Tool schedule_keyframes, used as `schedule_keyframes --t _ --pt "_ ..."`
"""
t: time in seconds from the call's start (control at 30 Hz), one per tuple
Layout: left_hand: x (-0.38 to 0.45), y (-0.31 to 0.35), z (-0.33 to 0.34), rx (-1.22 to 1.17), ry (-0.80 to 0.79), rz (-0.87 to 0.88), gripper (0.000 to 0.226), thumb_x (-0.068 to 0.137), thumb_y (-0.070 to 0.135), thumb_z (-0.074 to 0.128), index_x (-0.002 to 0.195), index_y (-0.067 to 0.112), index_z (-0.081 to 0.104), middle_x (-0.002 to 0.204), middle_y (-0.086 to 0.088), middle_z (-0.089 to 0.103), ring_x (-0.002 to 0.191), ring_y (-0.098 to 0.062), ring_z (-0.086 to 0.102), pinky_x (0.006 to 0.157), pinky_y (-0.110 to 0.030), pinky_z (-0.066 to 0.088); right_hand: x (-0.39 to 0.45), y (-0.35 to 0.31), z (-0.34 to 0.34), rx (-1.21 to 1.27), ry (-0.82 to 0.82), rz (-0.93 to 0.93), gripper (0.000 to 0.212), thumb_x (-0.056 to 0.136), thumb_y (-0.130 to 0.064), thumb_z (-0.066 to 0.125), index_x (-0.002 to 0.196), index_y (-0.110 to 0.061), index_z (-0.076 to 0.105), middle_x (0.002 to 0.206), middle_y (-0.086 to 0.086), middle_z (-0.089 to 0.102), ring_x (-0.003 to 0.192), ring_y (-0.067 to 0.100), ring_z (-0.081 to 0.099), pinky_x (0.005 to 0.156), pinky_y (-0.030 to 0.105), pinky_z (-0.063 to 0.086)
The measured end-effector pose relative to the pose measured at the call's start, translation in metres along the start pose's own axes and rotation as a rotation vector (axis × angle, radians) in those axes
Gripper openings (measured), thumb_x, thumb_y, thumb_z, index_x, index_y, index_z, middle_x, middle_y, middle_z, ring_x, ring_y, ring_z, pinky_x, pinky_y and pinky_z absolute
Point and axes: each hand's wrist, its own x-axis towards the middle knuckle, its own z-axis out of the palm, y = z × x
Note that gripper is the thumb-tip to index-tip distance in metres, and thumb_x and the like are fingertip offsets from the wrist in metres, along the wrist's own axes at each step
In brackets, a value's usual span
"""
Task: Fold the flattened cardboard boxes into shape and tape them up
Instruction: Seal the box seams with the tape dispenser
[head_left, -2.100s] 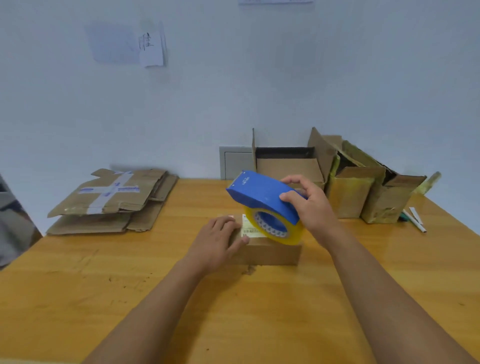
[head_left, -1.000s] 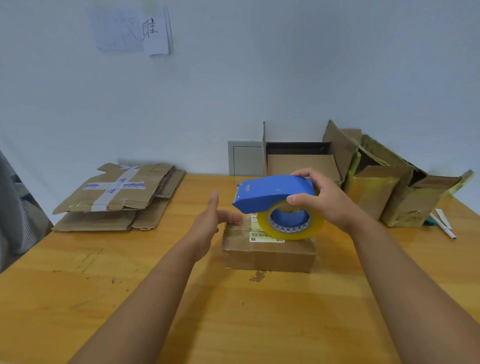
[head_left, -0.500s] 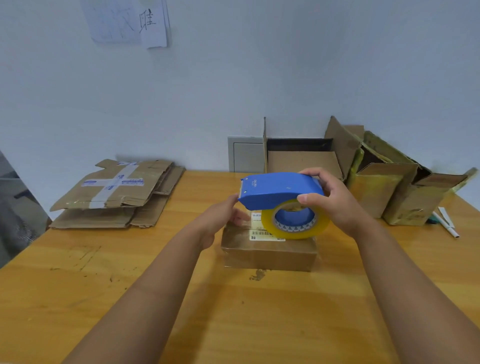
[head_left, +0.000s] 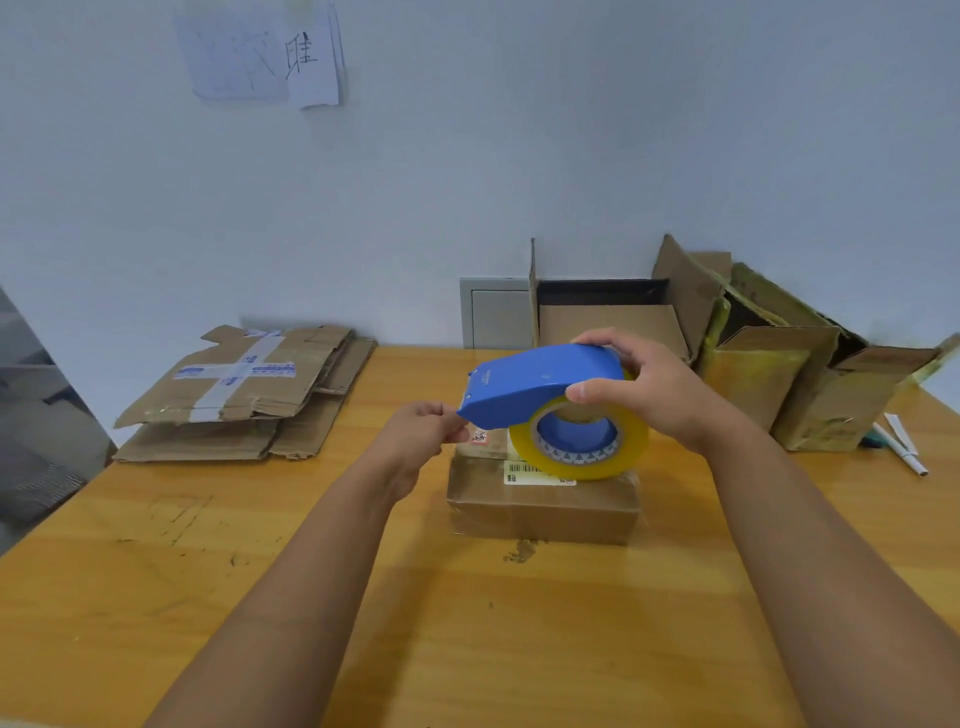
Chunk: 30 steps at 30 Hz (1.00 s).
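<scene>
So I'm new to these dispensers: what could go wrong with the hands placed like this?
1. The left hand pinches at the nose of the blue tape dispenser, where the cutter likely sits; fingers could get nicked.
2. Nothing holds the small box while the right hand grips the dispenser, so it may slide when tape is pulled.

"睦" on wall paper (head_left: 311, 57) (handwritten)

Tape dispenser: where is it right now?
In the head view, the blue tape dispenser sits centre frame, gripped by the right hand just above the closed box; the left hand pinches at its front tip.
</scene>
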Motion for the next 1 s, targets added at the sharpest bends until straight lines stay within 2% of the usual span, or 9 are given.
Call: schedule_keyframes --t 0.1,0.2,0.3,0.47,0.6,0.73,0.83,1.0 --pt "0.001 -0.003 -0.006 0.040 -0.016 0.006 0.014 0.098 0.009 0.053 0.095 0.010 0.067 0.073 0.000 0.065 0.073 -0.012 0.057 0.074 -0.031 0.040 0.003 -0.005 0.002 -0.003 -0.027 -0.005 0.053 0.065 -0.062 0.075 0.115 -0.051 0.061 0.116 -0.015 0.058 0.103 0.004 0.059 0.079 0.019 0.049" --pt "0.003 -0.004 -0.013 0.041 0.000 -0.001 0.014 0.100 0.015 0.054 0.092 0.010 0.065 0.070 -0.002 0.062 0.072 -0.015 0.054 0.072 -0.030 0.042 0.003 -0.011 0.003 -0.011 -0.042 -0.014 0.054 0.065 -0.059 0.076 0.115 -0.044 0.064 0.114 -0.012 0.061 0.096 -0.003 0.060 0.071 0.010 0.049" --pt "0.005 -0.011 -0.030 0.052 0.059 -0.018 0.017 0.100 0.023 0.058 0.090 0.011 0.063 0.071 -0.003 0.060 0.074 -0.016 0.054 0.070 -0.030 0.042 0.000 -0.012 -0.007 -0.025 -0.008 0.004 0.052 0.064 -0.059 0.076 0.112 -0.044 0.066 0.110 -0.014 0.063 0.095 -0.002 0.061 0.077 0.018 0.049" --pt "0.003 -0.028 -0.036 0.064 0.013 -0.097 0.016 0.098 0.023 0.062 0.096 0.007 0.065 0.069 -0.003 0.059 0.070 -0.015 0.052 0.065 -0.027 0.043 -0.003 -0.011 -0.013 -0.086 0.000 0.010 0.048 0.065 -0.058 0.074 0.110 -0.042 0.067 0.108 -0.012 0.063 0.096 0.009 0.064 0.078 0.024 0.050" --pt "0.001 -0.037 -0.034 -0.020 -0.007 -0.131 0.016 0.097 0.020 0.063 0.097 0.005 0.065 0.065 -0.003 0.056 0.067 -0.016 0.049 0.062 -0.029 0.040 -0.002 -0.011 -0.006 -0.129 -0.007 0.013 0.048 0.067 -0.056 0.073 0.112 -0.042 0.065 0.109 -0.013 0.062 0.096 0.008 0.063 0.077 0.024 0.051" --pt "-0.001 -0.043 -0.039 -0.082 -0.019 -0.123 0.014 0.097 0.021 0.064 0.094 0.007 0.062 0.062 0.000 0.056 0.066 -0.015 0.049 0.062 -0.029 0.040 0.002 -0.010 -0.002 -0.153 -0.020 0.021 0.041 0.067 -0.057 0.071 0.107 -0.048 0.062 0.107 -0.019 0.060 0.095 0.004 0.061 0.072 0.020 0.047" --pt "-0.001 -0.046 -0.041 -0.105 -0.033 -0.112 0.015 0.097 0.022 0.063 0.095 0.007 0.063 0.062 0.000 0.057 0.065 -0.015 0.050 0.063 -0.029 0.042 0.003 -0.006 0.001 -0.156 -0.009 0.019 0.039 0.067 -0.057 0.070 0.104 -0.049 0.062 0.106 -0.019 0.061 0.095 0.005 0.061 0.073 0.022 0.047" --pt "0.002 -0.049 -0.035 -0.078 -0.061 -0.115 0.016 0.098 0.022 0.062 0.090 0.009 0.062 0.064 -0.002 0.058 0.065 -0.014 0.050 0.062 -0.027 0.043 0.001 0.000 -0.002 -0.113 0.020 0.020 0.045 0.061 -0.064 0.067 0.104 -0.049 0.063 0.096 -0.028 0.061 0.091 -0.004 0.060 0.072 0.020 0.046"
